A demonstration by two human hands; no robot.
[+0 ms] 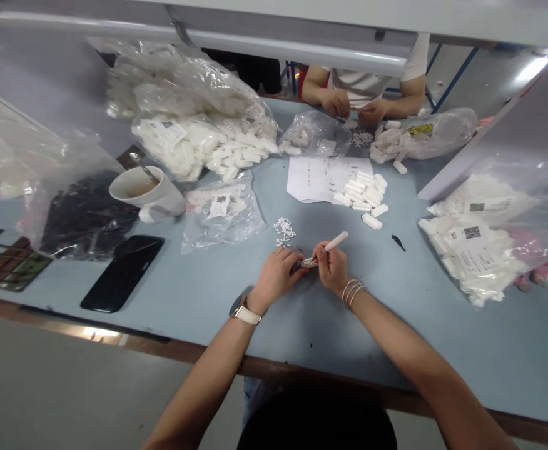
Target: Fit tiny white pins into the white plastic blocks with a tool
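Between fingers (293, 257), small part (308, 263), white tool (337, 240)

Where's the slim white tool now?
Head view, just right of centre: the tool sits in the right hand, aimed at the small part in the left hand.

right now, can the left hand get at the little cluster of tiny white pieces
Probably yes: the tiny white pieces lie just beyond the left hand with nothing visible between, though that hand seems to hold the small part and might need to let go first.
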